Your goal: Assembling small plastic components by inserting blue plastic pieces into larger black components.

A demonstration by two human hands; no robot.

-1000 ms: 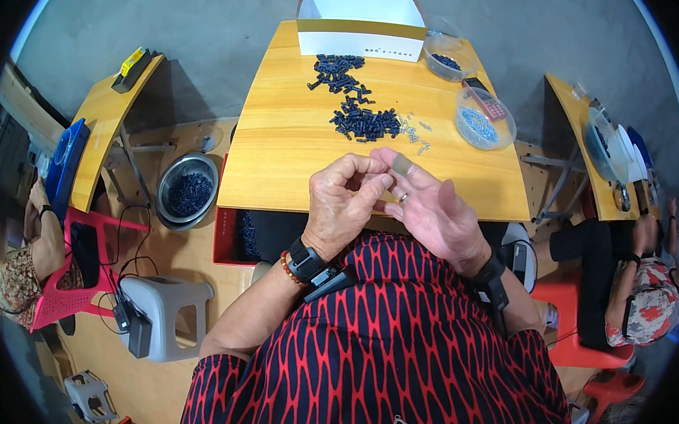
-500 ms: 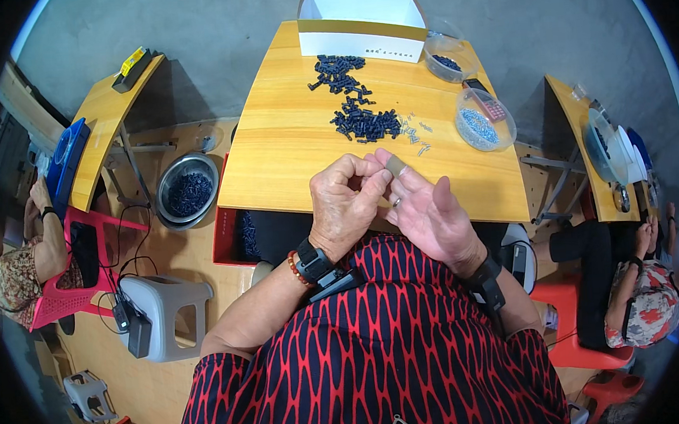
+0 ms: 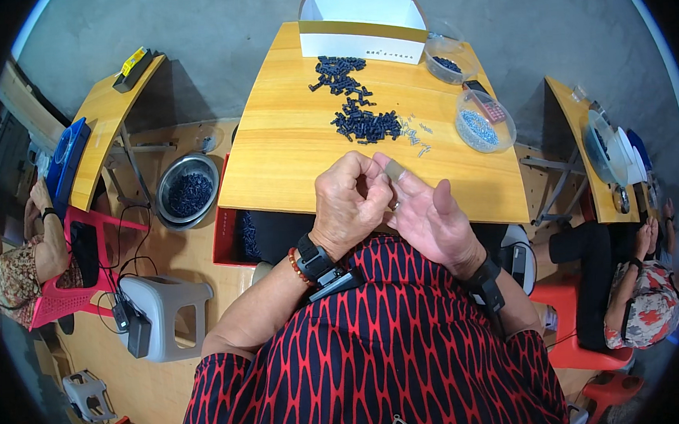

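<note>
My left hand is pinched closed just above the fingers of my right hand; whatever sits in the pinch is too small or hidden to make out. Palm up, my right hand lies open with its fingers stretched and its thumb apart, a tan wrap on one fingertip and a ring on another finger. Beyond both hands a pile of small dark blue-black pieces lies on the wooden table. Several small clear or silvery pieces are scattered at its right edge.
At the back stands a white box with a gold band. Clear bowls of pale bits and dark pieces sit at the right, by a pink calculator. A metal basin and grey stool are left. People sit at both sides.
My left hand has shifted slightly right and its pinch has curled back from the fingertips of my right hand. The right hand stays nearly still.
</note>
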